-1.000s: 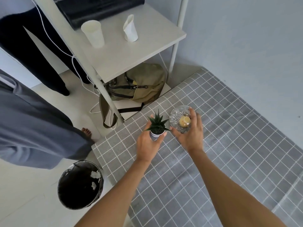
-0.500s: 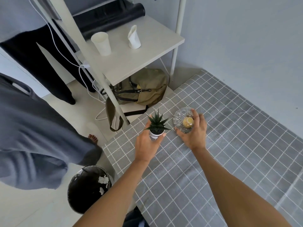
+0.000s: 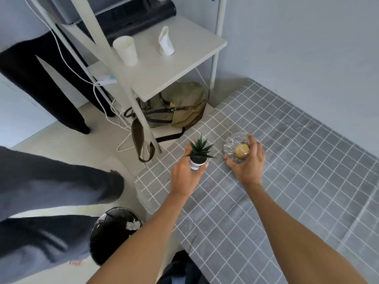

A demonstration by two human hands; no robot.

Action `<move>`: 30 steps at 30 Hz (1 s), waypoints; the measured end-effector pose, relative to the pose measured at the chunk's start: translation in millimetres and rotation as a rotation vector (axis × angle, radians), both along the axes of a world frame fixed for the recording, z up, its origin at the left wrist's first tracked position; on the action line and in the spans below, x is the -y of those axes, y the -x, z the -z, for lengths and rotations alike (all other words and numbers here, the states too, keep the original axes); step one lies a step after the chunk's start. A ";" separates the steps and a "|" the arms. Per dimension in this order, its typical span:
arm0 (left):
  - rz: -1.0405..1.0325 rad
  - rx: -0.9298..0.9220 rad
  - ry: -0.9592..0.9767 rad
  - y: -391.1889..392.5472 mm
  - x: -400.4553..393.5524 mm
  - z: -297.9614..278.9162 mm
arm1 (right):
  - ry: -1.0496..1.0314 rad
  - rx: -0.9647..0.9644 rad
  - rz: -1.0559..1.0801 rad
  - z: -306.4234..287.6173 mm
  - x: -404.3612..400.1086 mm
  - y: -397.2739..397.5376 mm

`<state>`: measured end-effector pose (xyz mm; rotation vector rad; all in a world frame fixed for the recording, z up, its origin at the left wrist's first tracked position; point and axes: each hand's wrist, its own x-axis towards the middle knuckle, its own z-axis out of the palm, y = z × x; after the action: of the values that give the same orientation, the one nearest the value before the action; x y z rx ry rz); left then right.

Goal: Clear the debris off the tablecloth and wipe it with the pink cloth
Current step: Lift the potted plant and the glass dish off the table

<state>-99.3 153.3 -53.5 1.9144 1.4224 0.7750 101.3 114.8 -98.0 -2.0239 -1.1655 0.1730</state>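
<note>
Both hands full at the far-left corner of the tablecloth

The grey checked tablecloth point(image 3: 287, 181) covers the surface and runs out of view at the right and near edges, so much of it cannot be checked; no pink cloth shows in this view. The left hand point(image 3: 185, 177) is wrapped around one small white pot holding a spiky green plant point(image 3: 200, 153), and the pot is mostly hidden by the fingers. Whether it rests on the cloth or is lifted cannot be told. Just to its right, the right hand point(image 3: 249, 165) grips one cut-glass dish point(image 3: 235, 146) with a yellowish item inside, too small to identify; the palm covers the dish's near side.

On the floor at the near left stands one black bin point(image 3: 110, 234), partly behind the left forearm, with white scraps inside. On the white shelf point(image 3: 164, 64) at the far left are two paper cups: one upright cup point(image 3: 125, 50) and one crumpled cup point(image 3: 166, 44). One olive bag point(image 3: 180, 105) lies beneath the shelf. Another person's dark sleeve point(image 3: 51, 191) is cut off at the left edge
</note>
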 end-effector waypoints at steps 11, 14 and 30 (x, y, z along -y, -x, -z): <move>0.162 -0.066 0.049 -36.9 28.9 -10.4 | 0.024 0.062 0.280 -20.1 120.0 -21.3; 0.242 -0.058 -0.007 -67.5 49.1 -20.7 | 0.056 0.084 0.377 -27.9 158.0 -40.5; 0.533 0.009 0.017 -240.9 153.5 -13.3 | 0.111 0.060 0.661 -28.7 287.6 -152.1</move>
<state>141.6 -0.1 -40.2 2.1325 0.8396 0.5087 253.4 -172.8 -69.3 -2.4115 -0.4760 -0.1581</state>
